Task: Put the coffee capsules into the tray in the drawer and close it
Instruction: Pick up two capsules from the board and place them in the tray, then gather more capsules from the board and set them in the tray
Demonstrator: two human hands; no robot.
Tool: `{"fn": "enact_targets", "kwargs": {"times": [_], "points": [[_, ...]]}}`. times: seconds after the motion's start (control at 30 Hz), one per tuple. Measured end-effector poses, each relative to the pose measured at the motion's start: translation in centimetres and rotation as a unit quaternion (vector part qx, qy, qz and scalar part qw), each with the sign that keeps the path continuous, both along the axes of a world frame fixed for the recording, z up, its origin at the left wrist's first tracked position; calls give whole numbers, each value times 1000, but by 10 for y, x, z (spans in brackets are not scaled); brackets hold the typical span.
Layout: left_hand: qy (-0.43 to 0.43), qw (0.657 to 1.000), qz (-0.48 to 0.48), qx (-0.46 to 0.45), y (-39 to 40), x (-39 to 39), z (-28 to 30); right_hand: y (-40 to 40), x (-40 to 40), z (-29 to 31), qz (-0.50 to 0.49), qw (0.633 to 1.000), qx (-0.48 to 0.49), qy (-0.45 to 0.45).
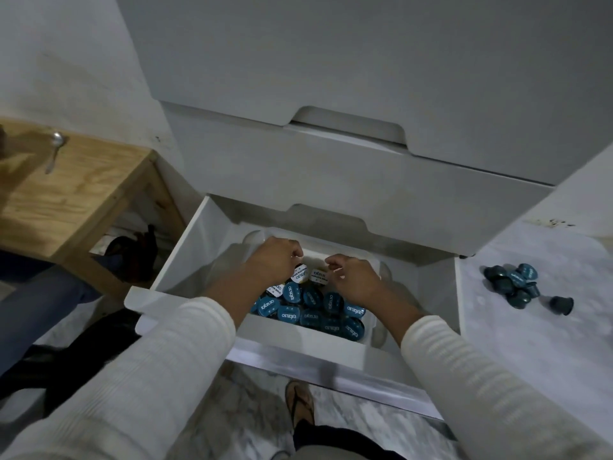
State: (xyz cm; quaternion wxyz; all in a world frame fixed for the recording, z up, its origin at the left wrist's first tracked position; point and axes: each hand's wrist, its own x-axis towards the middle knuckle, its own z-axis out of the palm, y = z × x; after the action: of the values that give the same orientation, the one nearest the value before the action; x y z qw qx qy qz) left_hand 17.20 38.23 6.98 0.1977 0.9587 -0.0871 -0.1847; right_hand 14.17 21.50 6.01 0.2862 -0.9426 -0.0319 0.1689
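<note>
Single head camera looked steeply down from close above open drawer (172, 260), facing cabinet front.

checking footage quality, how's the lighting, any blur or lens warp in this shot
Head view: dim, flat light with a grey cast; wide-angle bending of the drawer edges; sleeves and floor smeared near the bottom; capsule lid print in the tray is readable; both hands reasonably sharp.

The white drawer (172, 260) stands pulled open. Inside it, a white tray (298, 340) holds many blue-lidded coffee capsules (318, 310) plus 2 white-lidded ones (308, 275) toward its far edge. A small heap of blue capsules (517, 287) lies on the white ledge (547, 343) right of the drawer.
</note>
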Motion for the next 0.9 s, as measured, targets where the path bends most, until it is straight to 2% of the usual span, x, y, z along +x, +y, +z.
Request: {"fn": "enact_targets", "kwargs": {"times": [0.13,0.3,0.6,0.73,0.9], "points": [[-22,998,-6,64,-3,-20,6,8,-16,12,51,996,-78,-4],[-86,991,2,99,-11,-56,17,9,-43,27,58,986,-153,-44],[-251,968,14,20,-57,-120,37,-18,-106,56,-20,963,-170,-206],[-263,964,-16,-20,-93,-137,45,-45,-128,64,-62,953,-169,-244],[-265,961,-75,-27,-147,-145,55,-97,-147,68,-112,941,-171,-270]]}}
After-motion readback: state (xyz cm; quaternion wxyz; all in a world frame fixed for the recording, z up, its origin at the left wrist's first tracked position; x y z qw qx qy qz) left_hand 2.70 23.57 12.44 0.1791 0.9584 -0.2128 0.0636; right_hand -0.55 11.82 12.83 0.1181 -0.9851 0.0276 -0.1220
